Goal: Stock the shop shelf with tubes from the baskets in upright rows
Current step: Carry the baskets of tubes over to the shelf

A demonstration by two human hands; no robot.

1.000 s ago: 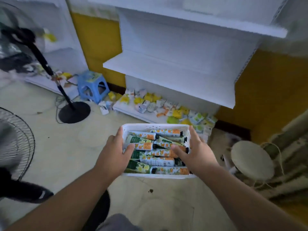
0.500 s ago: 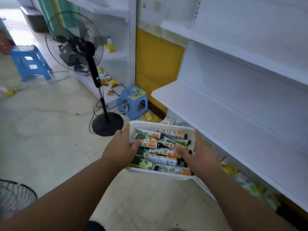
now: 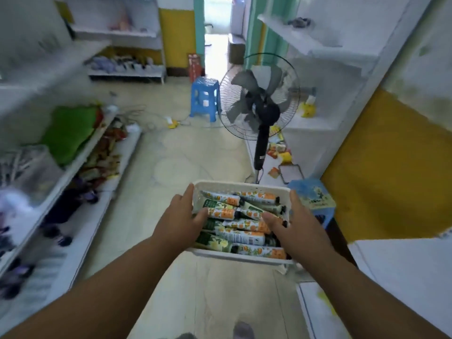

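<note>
Along the left edge runs a white shelf unit (image 3: 80, 165), badly blurred; a green bundle (image 3: 71, 129) lies on its middle level and dark, indistinct goods sit on the levels below.

Nearer the centre, the left hand (image 3: 182, 220) grips the left side of a white plastic basket (image 3: 242, 186): the fingers run along the outside of the wall and the thumb hooks over the rim, its tip resting on a tube inside. The basket is carried in the air above the pale tiled floor (image 3: 171, 172), in front of the person's body.

Inside it lies a loose heap of tubes (image 3: 241, 225), all on their sides, printed in orange, green and white, with dark caps pointing mostly to the right.

Beyond the basket, a blue stool (image 3: 204, 99) stands on the floor near an open doorway, and just right of it stands a black pedestal fan (image 3: 260, 106), its pole dropping behind the basket's far rim.

The right hand (image 3: 294, 225) clasps the basket's right side in the same way, fingers outside and thumb curled in over the tubes.

A second blue stool (image 3: 315, 198) sits just right of the basket, partly hidden by that hand. Further right are a yellow wall (image 3: 391, 172) and white shelving (image 3: 406, 270) at the lower right corner.
</note>
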